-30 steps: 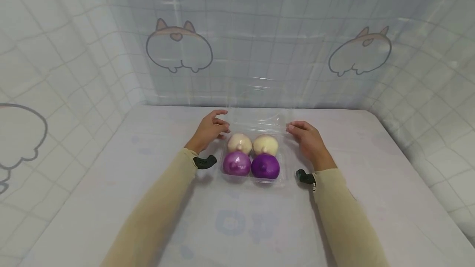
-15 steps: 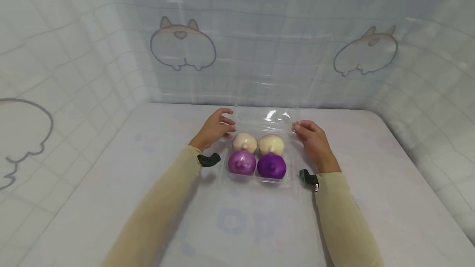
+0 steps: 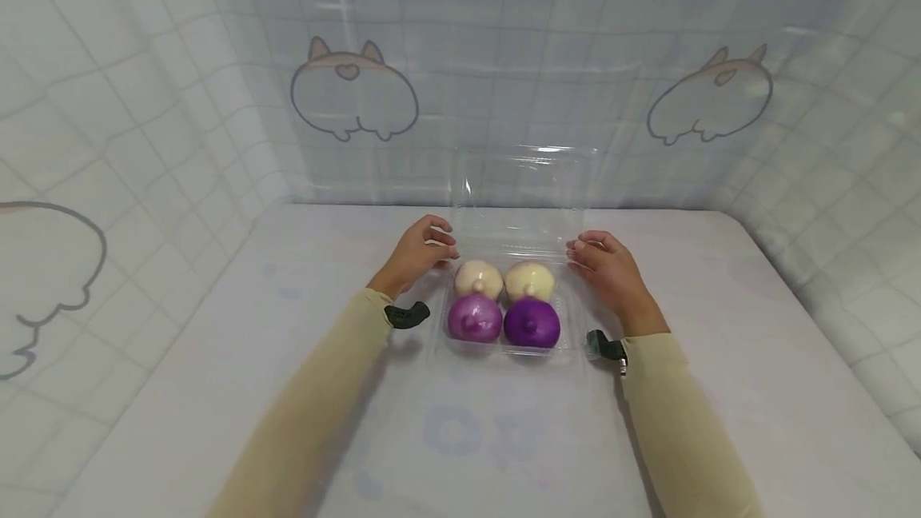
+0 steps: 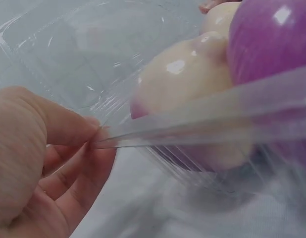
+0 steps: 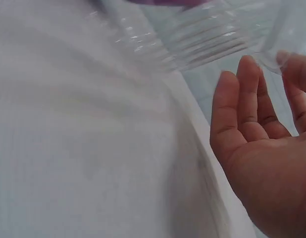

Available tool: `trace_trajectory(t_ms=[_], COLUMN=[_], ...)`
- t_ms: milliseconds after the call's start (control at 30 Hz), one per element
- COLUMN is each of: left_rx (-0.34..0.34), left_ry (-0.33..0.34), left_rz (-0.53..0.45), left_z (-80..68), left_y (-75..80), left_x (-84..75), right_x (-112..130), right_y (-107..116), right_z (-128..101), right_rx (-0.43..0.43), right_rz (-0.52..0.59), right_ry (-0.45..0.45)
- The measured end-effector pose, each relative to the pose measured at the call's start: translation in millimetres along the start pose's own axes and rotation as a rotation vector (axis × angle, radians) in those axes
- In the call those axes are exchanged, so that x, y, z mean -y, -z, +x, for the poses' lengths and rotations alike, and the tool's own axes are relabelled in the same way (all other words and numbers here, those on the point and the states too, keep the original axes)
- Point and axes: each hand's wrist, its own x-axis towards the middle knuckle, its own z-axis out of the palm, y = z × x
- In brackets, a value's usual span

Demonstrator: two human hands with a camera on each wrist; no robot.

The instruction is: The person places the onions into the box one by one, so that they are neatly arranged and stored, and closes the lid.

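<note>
A clear plastic clamshell box [image 3: 504, 349] sits on the table, its lid [image 3: 521, 174] raised at the far side. Inside are two purple onions, a lighter one [image 3: 475, 318] on the left and a darker one [image 3: 532, 324] on the right. Behind them lie two cream onions [image 3: 478, 279]. My left hand [image 3: 417, 252] pinches the box's rim near its far left corner, thumb over fingers, as the left wrist view shows. My right hand [image 3: 606, 268] holds the far right corner between thumb and fingers; in the right wrist view several other fingers [image 5: 225, 99] extend upright.
A pale printed cloth [image 3: 453, 430] covers the table. Behind it hangs a grid-patterned curtain [image 3: 504, 62] with cartoon animal drawings, and similar sheets close in the left and right sides. Dark devices [image 3: 408, 316] are strapped at both wrists.
The lid now reaches higher against the back curtain, where it earlier looked lower and fainter. Both hands keep their places at the box's far corners. The head view has shifted slightly.
</note>
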Motion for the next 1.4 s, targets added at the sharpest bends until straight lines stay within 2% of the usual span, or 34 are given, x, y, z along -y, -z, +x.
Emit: trace_trajectory(t_ms=[133,367,500,767,967,1167,1400], left_rx=[-0.004,0.049,0.052,0.053,0.061,0.086,0.071], left_ry=[0.006,0.067,0.098,0.137,0.138,0.136,0.152], left_rz=[-0.001,-0.013,-0.001,0.029,0.049,-0.006,-0.069], left_z=[0.0,0.8,-0.2,-0.6,-1.2,-8.4,-13.0], left_y=[0.0,2.4,3.2,4.7,3.3,4.2,4.4], left_x=[1.8,0.9,0.1,3.9,6.4,3.5,-0.4], right_x=[0,-2,-1,-2,-5,-8,-8], right_y=[-1,-3,-4,-10,-9,-7,-5], right_z=[-2,-5,-4,-6,-6,-5,-5], right_rx=[0.001,-0.004,-0.002,-0.045,-0.063,-0.077,-0.085], right_rz=[-0.017,0.045,0.046,0.089,0.126,0.093,0.067], right_ry=[-0.007,-0.014,-0.008,0.084,0.122,0.146,0.159])
